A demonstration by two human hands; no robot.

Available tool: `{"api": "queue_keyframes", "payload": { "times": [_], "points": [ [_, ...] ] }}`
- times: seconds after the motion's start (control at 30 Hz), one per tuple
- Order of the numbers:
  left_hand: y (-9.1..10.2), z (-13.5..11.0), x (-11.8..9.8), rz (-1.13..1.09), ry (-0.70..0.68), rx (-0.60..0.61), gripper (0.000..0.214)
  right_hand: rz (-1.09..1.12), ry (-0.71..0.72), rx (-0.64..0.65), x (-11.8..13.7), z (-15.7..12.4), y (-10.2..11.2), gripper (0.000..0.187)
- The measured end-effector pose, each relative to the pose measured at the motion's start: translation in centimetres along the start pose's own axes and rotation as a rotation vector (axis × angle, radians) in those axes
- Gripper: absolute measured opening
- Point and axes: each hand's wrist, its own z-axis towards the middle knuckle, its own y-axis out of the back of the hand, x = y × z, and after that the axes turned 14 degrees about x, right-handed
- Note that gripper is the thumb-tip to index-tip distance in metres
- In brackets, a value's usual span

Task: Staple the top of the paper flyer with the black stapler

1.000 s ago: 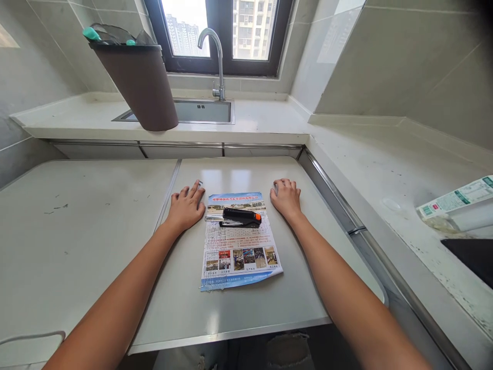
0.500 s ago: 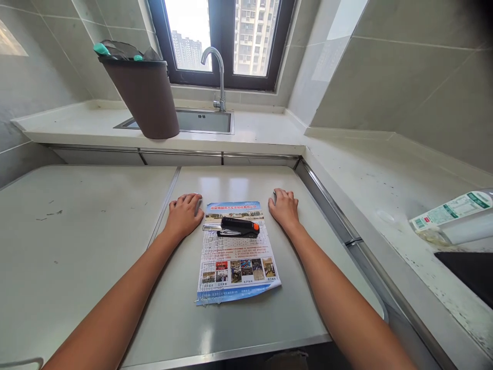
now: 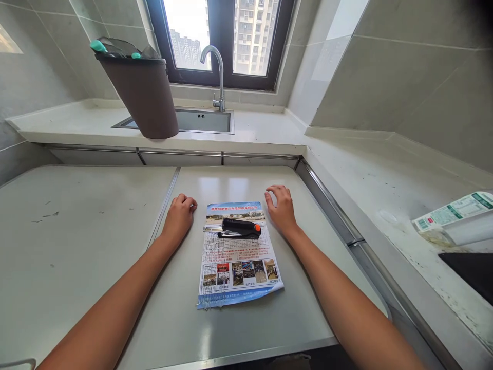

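A black stapler (image 3: 241, 228) with an orange end lies across a printed flyer (image 3: 239, 285). Its silver arm points left. Rows of staples seem to run down the flyer's left side, and its lower right corner curls up. My left hand (image 3: 179, 215), left of the flyer, has loosely bent fingers and holds nothing I can see. On the right side, my right hand (image 3: 282, 208) is open, thumb apart from the curved fingers. Neither hand touches the flyer or the stapler.
A brown bin (image 3: 140, 95) stands by the sink (image 3: 204, 122) and faucet (image 3: 219, 77). A labelled bottle (image 3: 458, 213) lies on the right counter. Small dark scraps (image 3: 56, 213) dot the white tabletop (image 3: 96, 246) at left. A metal rail borders the right side.
Both hands have shifted: my left hand slightly left, its fingers more bent, and my right hand slightly left and up. The stapler and flyer stay put; the view has moved a little.
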Motion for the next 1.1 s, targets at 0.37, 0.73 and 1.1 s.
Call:
{"api": "queue_keyframes", "payload": {
  "times": [0.37,0.73,1.1],
  "points": [
    [0.3,-0.4,-0.7,0.043,0.081,0.038,0.025,0.304,0.614,0.530,4.0,-2.0,-0.8,0.043],
    [0.3,-0.4,-0.7,0.044,0.056,0.030,0.021,0.303,0.620,0.599,3.8,-1.8,-1.3,0.040],
    [1.0,-1.7,-3.4,-0.290,-0.264,-0.076,0.016,0.275,0.598,0.627,3.5,-2.0,-1.6,0.043]
  ]
}}
